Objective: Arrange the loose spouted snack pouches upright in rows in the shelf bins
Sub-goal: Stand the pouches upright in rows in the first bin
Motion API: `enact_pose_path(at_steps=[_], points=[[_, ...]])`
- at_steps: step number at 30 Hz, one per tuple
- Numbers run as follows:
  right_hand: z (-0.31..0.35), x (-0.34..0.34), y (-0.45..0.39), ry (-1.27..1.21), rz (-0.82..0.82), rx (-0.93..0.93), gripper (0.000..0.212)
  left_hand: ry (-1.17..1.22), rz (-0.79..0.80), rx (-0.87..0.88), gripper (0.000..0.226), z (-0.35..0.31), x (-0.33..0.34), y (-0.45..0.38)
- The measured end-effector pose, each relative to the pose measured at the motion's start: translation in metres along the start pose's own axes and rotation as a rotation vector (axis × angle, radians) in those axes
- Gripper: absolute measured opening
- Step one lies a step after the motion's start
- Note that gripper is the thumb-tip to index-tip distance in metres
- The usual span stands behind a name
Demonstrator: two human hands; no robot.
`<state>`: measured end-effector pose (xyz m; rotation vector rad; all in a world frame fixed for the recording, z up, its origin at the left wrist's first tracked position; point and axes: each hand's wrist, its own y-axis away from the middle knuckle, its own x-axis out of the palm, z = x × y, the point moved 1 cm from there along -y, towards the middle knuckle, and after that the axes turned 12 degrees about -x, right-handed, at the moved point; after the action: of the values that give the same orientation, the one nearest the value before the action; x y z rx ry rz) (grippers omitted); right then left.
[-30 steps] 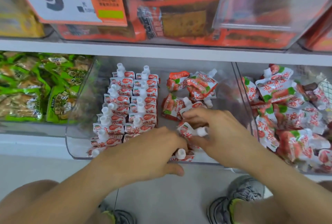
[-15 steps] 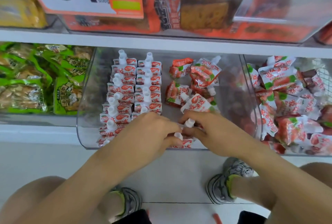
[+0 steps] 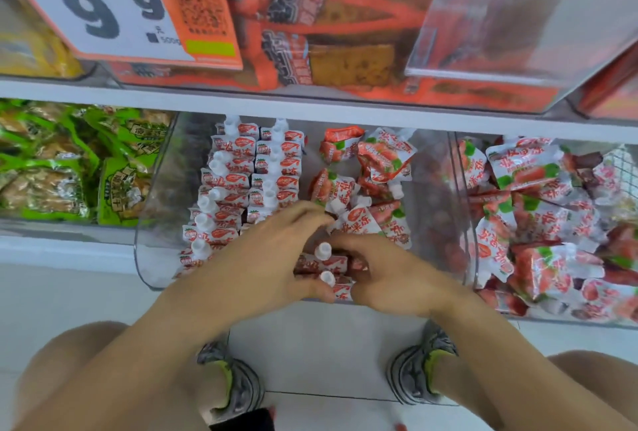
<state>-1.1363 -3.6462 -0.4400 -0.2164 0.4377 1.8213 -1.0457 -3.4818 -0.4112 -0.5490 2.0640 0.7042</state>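
Observation:
Two rows of upright red-and-white spouted pouches (image 3: 248, 175) fill the left side of a clear shelf bin (image 3: 152, 223). Loose pouches (image 3: 376, 168) lie jumbled at its right and back. At the bin's front, two upright pouches (image 3: 324, 263) with white caps stand between my hands. My left hand (image 3: 272, 258) curls around them from the left, thumb at the front. My right hand (image 3: 390, 275) grips them from the right, fingers curled around their sides. The pouch bodies are mostly hidden by my fingers.
A second clear bin (image 3: 552, 223) on the right holds a loose heap of the same pouches. Green snack packs (image 3: 69, 161) fill the bin on the left. An upper shelf with orange packs and a price sign (image 3: 114, 6) overhangs. My shoes (image 3: 414, 375) stand on the tiled floor below.
Both hands have closed in together on the upright pouches at the bin's front, and a second white cap now shows between them. The camera has tilted slightly.

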Motion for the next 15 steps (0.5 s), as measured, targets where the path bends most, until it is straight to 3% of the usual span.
enact_pose_path(at_steps=[2,6,9,12,15], points=[[-0.002,0.0,0.002,-0.084,-0.095,-0.03,0.042,0.059,-0.016,-0.004,0.079,-0.003,0.004,0.008],[0.0,-0.001,0.01,0.305,-0.265,-0.086,0.051,0.121,-0.072,-0.048,0.053,-0.014,0.011,0.02],[0.015,-0.013,0.022,0.437,-0.343,-0.045,0.061,0.1,-0.087,-0.068,0.033,-0.018,0.011,0.018],[0.024,-0.023,0.024,0.56,-0.327,0.027,0.067,0.094,-0.042,-0.08,0.028,-0.019,0.008,0.015],[0.022,-0.024,0.005,0.632,-0.194,0.179,0.073,0.072,-0.008,-0.057,0.025,-0.017,0.008,0.012]])
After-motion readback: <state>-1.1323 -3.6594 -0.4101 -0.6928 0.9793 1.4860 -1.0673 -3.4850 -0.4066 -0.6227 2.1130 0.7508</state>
